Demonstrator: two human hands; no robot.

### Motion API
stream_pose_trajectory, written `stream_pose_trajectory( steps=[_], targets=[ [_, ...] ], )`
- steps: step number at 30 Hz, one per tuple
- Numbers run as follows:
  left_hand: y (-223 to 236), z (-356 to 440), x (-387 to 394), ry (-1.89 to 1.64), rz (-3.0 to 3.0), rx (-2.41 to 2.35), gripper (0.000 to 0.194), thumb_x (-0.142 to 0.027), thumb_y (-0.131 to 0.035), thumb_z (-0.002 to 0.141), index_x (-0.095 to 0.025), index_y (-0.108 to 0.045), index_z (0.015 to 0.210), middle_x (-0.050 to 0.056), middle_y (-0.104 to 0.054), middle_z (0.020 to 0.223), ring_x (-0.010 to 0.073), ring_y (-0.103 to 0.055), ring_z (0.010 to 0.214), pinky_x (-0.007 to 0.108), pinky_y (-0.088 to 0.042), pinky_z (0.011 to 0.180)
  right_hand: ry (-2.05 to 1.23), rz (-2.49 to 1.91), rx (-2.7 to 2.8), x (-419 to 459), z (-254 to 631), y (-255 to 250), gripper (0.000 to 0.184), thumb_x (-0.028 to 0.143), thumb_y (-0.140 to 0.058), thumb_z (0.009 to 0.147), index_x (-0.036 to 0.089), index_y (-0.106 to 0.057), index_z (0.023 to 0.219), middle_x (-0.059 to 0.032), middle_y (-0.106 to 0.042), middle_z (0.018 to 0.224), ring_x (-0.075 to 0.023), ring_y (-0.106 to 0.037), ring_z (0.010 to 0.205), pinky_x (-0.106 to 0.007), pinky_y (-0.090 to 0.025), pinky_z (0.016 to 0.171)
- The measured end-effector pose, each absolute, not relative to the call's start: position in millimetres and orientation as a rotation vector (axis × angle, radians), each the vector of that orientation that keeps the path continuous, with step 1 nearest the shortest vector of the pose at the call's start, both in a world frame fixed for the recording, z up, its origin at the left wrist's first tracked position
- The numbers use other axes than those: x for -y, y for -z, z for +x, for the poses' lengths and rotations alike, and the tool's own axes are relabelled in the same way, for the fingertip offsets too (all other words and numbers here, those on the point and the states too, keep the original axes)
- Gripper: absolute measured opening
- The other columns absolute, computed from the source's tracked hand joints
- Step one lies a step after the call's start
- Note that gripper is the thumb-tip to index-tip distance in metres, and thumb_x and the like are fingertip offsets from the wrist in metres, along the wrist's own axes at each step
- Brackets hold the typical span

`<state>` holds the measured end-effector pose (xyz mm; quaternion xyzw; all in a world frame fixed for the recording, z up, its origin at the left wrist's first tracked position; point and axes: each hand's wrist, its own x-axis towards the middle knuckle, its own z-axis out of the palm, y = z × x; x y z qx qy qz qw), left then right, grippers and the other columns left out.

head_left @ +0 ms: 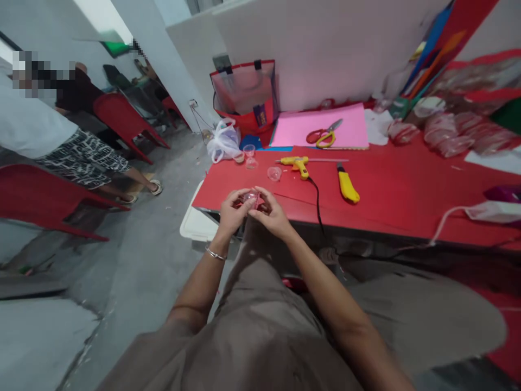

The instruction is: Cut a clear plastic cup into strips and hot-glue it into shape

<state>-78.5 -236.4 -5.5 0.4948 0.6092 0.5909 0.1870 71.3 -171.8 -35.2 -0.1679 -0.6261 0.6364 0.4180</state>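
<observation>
Between both hands, just over the front edge of the red table (391, 184), is a small clear plastic cup with a reddish tint (252, 200). My left hand (235, 210) is closed round its left side, a silver bangle at the wrist. Fingers of my right hand (273, 214) curl round the other side. Part of the cup is hidden by the fingers. Beyond the hands lie another clear plastic cup (274, 174) and a pair more near the bag. A yellow glue gun (300, 165) rests to the right with its cord hanging off the edge.
A yellow-handled utility knife (348, 187) lies right of the glue gun. Scissors (328, 136) rest on pink sheets (293, 127). Behind are a white plastic bag (223, 142) and a tote bag (244, 92). Wrapped bundles (448, 133) crowd the right. A person (73, 141) stands at left by red chairs.
</observation>
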Motion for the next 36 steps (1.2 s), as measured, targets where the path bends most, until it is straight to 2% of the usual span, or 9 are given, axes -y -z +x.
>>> stream_pose_trajectory(
  steps=[3, 8, 11, 14, 18, 20, 26, 32, 36],
  targets=[
    [16, -96, 201, -1.713, 1.318, -1.771, 0.047, -0.046, -0.085, 0.080, -0.019, -0.077, 0.117, 0.010, -0.077, 0.111, 0.0185, -0.070, 0.090, 0.032, -0.059, 0.083, -1.497, -0.489, 1.818, 129, 58, 35, 0.081, 0.041, -0.076, 0.089, 0.024, -0.042, 0.160, -0.0137, -0.059, 0.155, -0.0238, -0.073, 0.115, -0.042, -0.062, 0.099],
    [35, -119, 166, -1.773, 1.289, -1.901, 0.052, -0.045, -0.086, 0.080, -0.020, -0.074, 0.124, 0.011, -0.073, 0.114, 0.0185, -0.068, 0.091, 0.029, -0.058, 0.077, -0.923, -0.502, 2.234, 74, 29, 32, 0.067, 0.025, -0.067, 0.091, 0.023, -0.052, 0.156, -0.0137, -0.052, 0.164, -0.0314, -0.053, 0.149, -0.055, -0.048, 0.121],
    [46, -126, 157, -1.816, 1.245, -1.961, 0.051, -0.042, -0.086, 0.080, -0.019, -0.073, 0.124, 0.011, -0.071, 0.114, 0.0164, -0.066, 0.086, 0.027, -0.055, 0.072, -0.747, -0.527, 2.258, 63, 12, 40, 0.056, 0.022, -0.061, 0.093, 0.022, -0.060, 0.150, -0.0140, -0.059, 0.158, -0.0293, -0.059, 0.144, -0.053, -0.051, 0.119],
    [48, -126, 156, -1.828, 1.157, -1.929, 0.049, -0.044, -0.083, 0.084, -0.020, -0.072, 0.126, 0.010, -0.071, 0.112, 0.0150, -0.065, 0.080, 0.027, -0.055, 0.068, -0.683, -0.555, 2.183, 63, 6, 48, 0.052, 0.022, -0.061, 0.093, 0.021, -0.064, 0.145, -0.0136, -0.069, 0.145, -0.0277, -0.066, 0.134, -0.050, -0.055, 0.115],
    [40, -125, 158, -1.726, 1.394, -1.953, 0.047, -0.042, -0.089, 0.078, -0.022, -0.076, 0.119, 0.010, -0.073, 0.113, 0.0225, -0.070, 0.101, 0.036, -0.059, 0.091, -0.642, -0.542, 2.151, 65, 10, 50, 0.051, 0.020, -0.062, 0.091, 0.023, -0.065, 0.142, -0.0121, -0.071, 0.143, -0.0281, -0.067, 0.132, -0.049, -0.056, 0.113],
    [37, -125, 158, -1.716, 1.430, -1.966, 0.041, -0.041, -0.087, 0.081, -0.023, -0.076, 0.117, 0.010, -0.074, 0.113, 0.0238, -0.071, 0.104, 0.039, -0.059, 0.096, -0.640, -0.541, 2.159, 65, 12, 48, 0.051, 0.020, -0.063, 0.091, 0.023, -0.064, 0.142, -0.0124, -0.070, 0.143, -0.0283, -0.067, 0.132, -0.048, -0.057, 0.111],
    [38, -123, 156, -1.699, 1.489, -2.012, 0.035, -0.037, -0.083, 0.083, -0.024, -0.077, 0.115, 0.010, -0.075, 0.110, 0.0253, -0.072, 0.104, 0.042, -0.060, 0.097, -0.652, -0.525, 2.236, 62, 10, 50, 0.063, 0.014, -0.060, 0.088, 0.024, -0.058, 0.150, -0.0119, -0.065, 0.150, -0.0284, -0.064, 0.135, -0.049, -0.056, 0.112],
    [40, -122, 157, -1.663, 1.429, -2.031, 0.040, -0.042, -0.086, 0.081, -0.022, -0.076, 0.114, 0.008, -0.074, 0.103, 0.0199, -0.070, 0.086, 0.034, -0.060, 0.078, -0.661, -0.515, 2.171, 61, 11, 50, 0.055, 0.014, -0.059, 0.087, 0.023, -0.065, 0.141, -0.0110, -0.071, 0.142, -0.0287, -0.067, 0.130, -0.051, -0.055, 0.111],
    [42, -123, 157, -1.680, 1.545, -1.979, 0.035, -0.038, -0.081, 0.086, -0.025, -0.077, 0.119, 0.010, -0.073, 0.113, 0.0227, -0.072, 0.100, 0.038, -0.061, 0.090, -0.616, -0.554, 2.206, 63, 12, 45, 0.062, 0.015, -0.061, 0.085, 0.021, -0.061, 0.146, -0.0127, -0.064, 0.152, -0.0322, -0.062, 0.132, -0.054, -0.054, 0.111]
  ],
)
